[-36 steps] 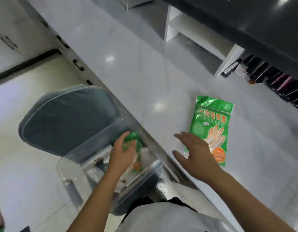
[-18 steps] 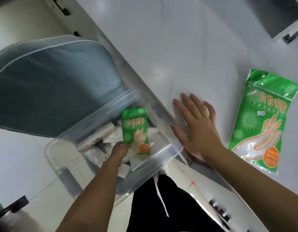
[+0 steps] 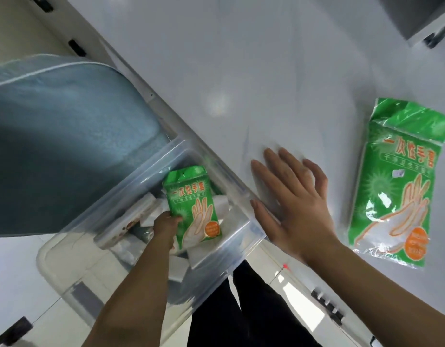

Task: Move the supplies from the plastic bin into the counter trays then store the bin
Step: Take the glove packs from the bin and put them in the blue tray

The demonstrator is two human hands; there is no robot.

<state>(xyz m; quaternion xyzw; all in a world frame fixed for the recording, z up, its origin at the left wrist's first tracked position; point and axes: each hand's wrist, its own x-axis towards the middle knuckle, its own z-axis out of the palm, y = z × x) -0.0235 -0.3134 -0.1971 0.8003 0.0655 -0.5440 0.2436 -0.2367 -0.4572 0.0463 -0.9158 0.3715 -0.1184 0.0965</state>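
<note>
A clear plastic bin [image 3: 74,249] stands below the counter edge with several white packets [image 3: 146,211] inside. My left hand [image 3: 165,225] reaches into it and grips the lower edge of a green pack of disposable gloves [image 3: 191,201], held upright above the bin's contents. My right hand [image 3: 291,201] lies flat on the white counter [image 3: 241,71] at its front edge, fingers spread, holding nothing. A second, larger green glove pack [image 3: 396,181] lies flat on the counter to the right of that hand.
A grey-blue padded chair seat [image 3: 61,136] sits left of the bin, against the counter front. The corner of a white shelf unit [image 3: 426,31] shows at the top right. Dark drawer handles [image 3: 327,306] run along the counter front below my right arm.
My left hand has lifted the green glove pack up out of the bin's contents. My right hand settled flat on the counter edge. The view tilted down and closer.
</note>
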